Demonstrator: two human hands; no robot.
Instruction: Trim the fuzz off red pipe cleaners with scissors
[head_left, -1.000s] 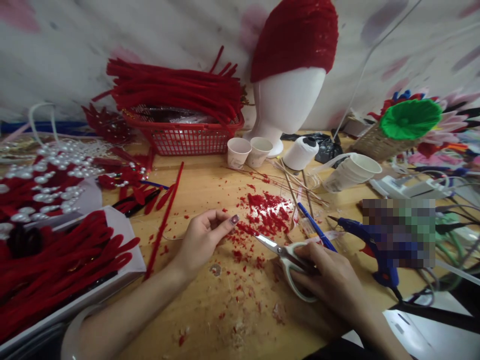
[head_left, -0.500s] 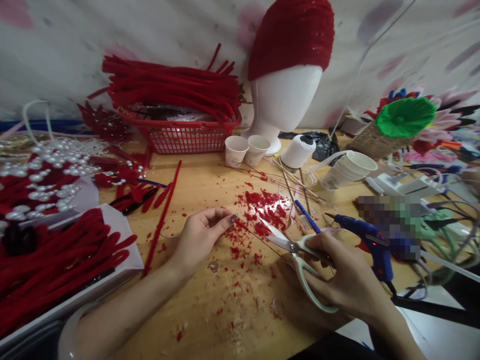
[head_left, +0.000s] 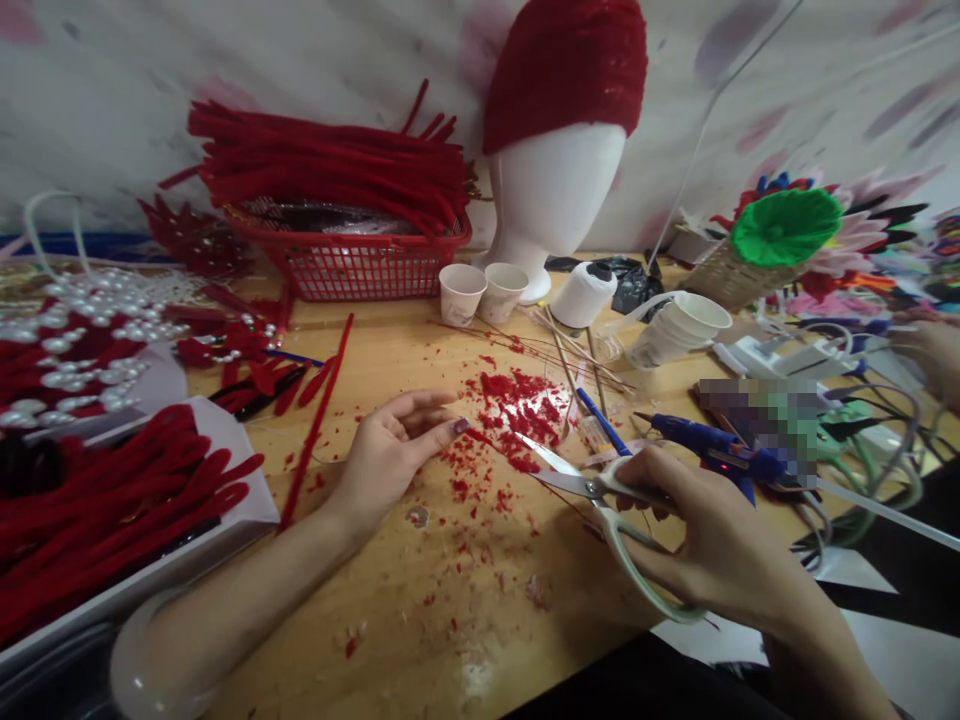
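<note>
My left hand (head_left: 397, 445) is closed in a pinch, thumb against fingertips, on the end of a thin fuzzy red stem (head_left: 487, 438), like a trimmed pipe cleaner. My right hand (head_left: 697, 525) grips scissors (head_left: 592, 487) with pale green handles. Their blades are parted and point left, close beside the stem. Whether they touch it, I cannot tell. A thin dark length of the stem runs on under the scissors toward my right hand. Red fuzz clippings (head_left: 517, 405) lie scattered on the wooden table (head_left: 390, 590) around and beyond my fingers.
A long red pipe cleaner (head_left: 319, 420) lies left of my hand, near a white box (head_left: 251, 465) of red loops. Behind stand a red basket (head_left: 360, 265), paper cups (head_left: 461, 293), thread spool (head_left: 583, 295) and foam head (head_left: 551, 190). Right are a glue gun (head_left: 697, 440) and another person's hand (head_left: 934, 350).
The view has shifted slightly to the right. My right hand and the scissors have moved a little to the right, the handles spread wider. My left hand still pinches the stem.
</note>
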